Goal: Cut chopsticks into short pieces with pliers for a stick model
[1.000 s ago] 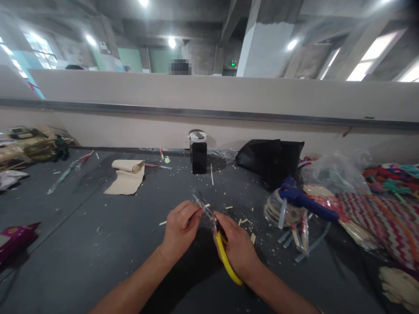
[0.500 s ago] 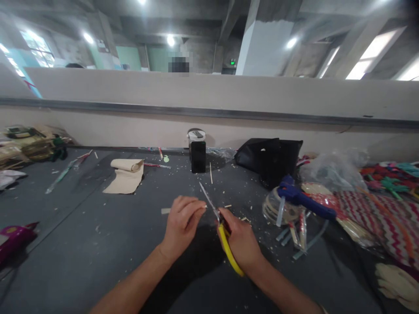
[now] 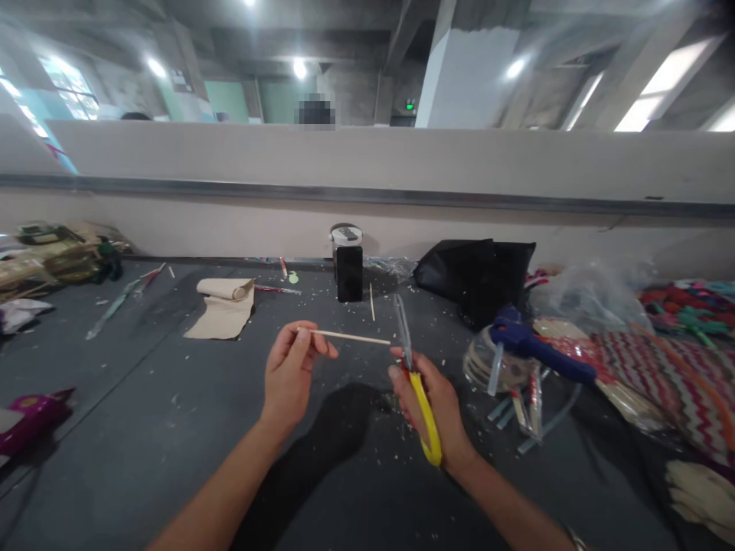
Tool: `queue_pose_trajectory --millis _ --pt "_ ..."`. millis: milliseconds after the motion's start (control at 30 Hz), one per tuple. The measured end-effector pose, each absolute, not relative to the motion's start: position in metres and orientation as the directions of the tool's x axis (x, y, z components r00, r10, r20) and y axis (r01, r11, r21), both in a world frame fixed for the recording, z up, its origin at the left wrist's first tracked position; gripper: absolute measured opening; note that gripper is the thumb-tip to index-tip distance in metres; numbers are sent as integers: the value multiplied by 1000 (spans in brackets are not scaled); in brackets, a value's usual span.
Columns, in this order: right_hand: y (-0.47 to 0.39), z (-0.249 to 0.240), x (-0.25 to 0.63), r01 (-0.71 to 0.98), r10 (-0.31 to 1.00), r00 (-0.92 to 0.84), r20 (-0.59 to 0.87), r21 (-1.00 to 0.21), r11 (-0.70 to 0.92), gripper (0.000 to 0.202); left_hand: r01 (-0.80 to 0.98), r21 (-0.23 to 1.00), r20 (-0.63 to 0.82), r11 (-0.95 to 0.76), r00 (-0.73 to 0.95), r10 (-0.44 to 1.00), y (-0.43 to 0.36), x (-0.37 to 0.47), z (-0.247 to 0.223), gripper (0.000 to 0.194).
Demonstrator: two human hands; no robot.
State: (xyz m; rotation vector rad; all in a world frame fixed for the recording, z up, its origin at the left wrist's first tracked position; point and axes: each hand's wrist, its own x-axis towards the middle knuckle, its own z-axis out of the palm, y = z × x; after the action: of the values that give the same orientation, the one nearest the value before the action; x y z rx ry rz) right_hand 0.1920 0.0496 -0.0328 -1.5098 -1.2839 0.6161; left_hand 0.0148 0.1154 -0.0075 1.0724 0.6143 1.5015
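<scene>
Between thumb and fingers, my left hand (image 3: 292, 373) pinches one end of a thin wooden stick (image 3: 353, 337). The stick lies nearly level, pointing right, its far end close to the fingertips of my right hand (image 3: 439, 405). That hand is wrapped round a pair of scissors with a yellow handle (image 3: 428, 421); the metal blades (image 3: 403, 329) point up and away from me, a little right of the stick's tip. Another thin stick (image 3: 372, 301) lies on the dark table (image 3: 230, 428) beyond my hands, among small pale scraps.
A phone (image 3: 350, 274) leans against a white-lidded container (image 3: 346, 233). On the right are a black bag (image 3: 476, 275), a blue glue gun (image 3: 540, 348), a roll of clear tape (image 3: 488, 363) and striped fabric (image 3: 666, 383). Brown paper (image 3: 221, 314) and a magenta tool (image 3: 31, 421) are leftward.
My left hand has drawn back leftward, and the stick now shows at full length between my hands. The scissors have shifted right and turned more upright.
</scene>
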Motion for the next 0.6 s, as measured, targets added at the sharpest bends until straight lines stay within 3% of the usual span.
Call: queue_pose_trajectory --millis 100,167,367,433,500,600 --pt "51 -30 192 144 930 358 85 -989 35 46 -529 840 213 -121 117 970 116 16 -9 10" --pt "52 -28 192 26 924 375 70 -998 65 46 -528 847 177 -66 163 971 115 18 -12 11" --pt "56 -26 194 -124 908 398 134 -972 198 32 -434 901 113 2 241 964 118 21 -25 13" --pt "57 -26 194 -126 899 416 139 -970 208 32 -290 954 124 -78 145 982 122 18 -30 13" --pt "58 -26 194 -124 891 435 133 -971 206 32 -20 969 247 -247 -1 969 125 14 -32 14" --pt "57 -26 195 -87 887 435 153 -974 210 32 419 737 602 -530 -51 797 123 10 -29 15"
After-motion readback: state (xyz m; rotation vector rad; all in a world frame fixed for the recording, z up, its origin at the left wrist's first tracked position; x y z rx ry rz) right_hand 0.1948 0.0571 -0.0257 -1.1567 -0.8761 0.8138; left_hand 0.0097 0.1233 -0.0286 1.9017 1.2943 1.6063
